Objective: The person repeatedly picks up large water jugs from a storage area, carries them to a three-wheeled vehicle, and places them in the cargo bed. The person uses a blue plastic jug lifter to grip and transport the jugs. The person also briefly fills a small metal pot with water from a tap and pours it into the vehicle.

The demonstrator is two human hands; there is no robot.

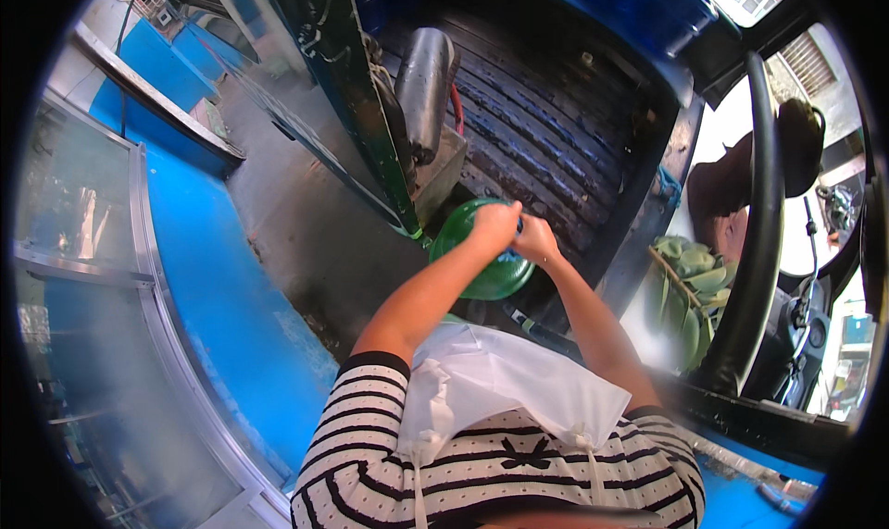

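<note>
In the head view, the left hand (pixel 494 229) and right hand (pixel 535 240) meet over a green container (pixel 486 284), fingers curled near a small blue piece; I cannot tell exactly what each grips. The container is at the near end of a ribbed truck bed (pixel 546 126), near a grey block (pixel 441 179) beneath a metal cylinder (pixel 425 85).
</note>
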